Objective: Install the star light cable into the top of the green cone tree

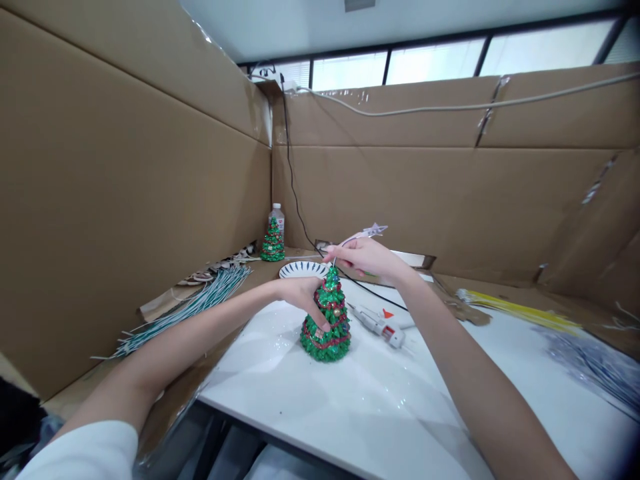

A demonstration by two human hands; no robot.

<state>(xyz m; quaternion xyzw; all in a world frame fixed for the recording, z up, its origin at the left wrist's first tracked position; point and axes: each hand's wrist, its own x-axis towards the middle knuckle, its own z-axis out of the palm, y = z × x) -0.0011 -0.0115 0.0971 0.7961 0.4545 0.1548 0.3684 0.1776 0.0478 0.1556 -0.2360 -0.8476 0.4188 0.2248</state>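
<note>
A small green Christmas tree (327,337) with red garland and tiny ornaments stands upright on the white table. My left hand (304,295) is closed around its left side, the thumb across the front. Over the treetop, my right hand (367,257) pinches a thin pale stem with a shiny purplish end (375,231) that sticks out above the knuckles. Its lower part reaches the tip of the tree; whether it is fixed there I cannot tell. Just right of the tree lies a hot glue gun (383,327), apart from both hands.
Behind the tree sits a striped plate (300,269). A second decorated tree (273,241) and a bottle (277,215) stand in the far corner. Teal stems (200,300) lie left, yellow stems (520,310) and dark wires (600,370) right. Cardboard walls (400,180) enclose the table (280,380).
</note>
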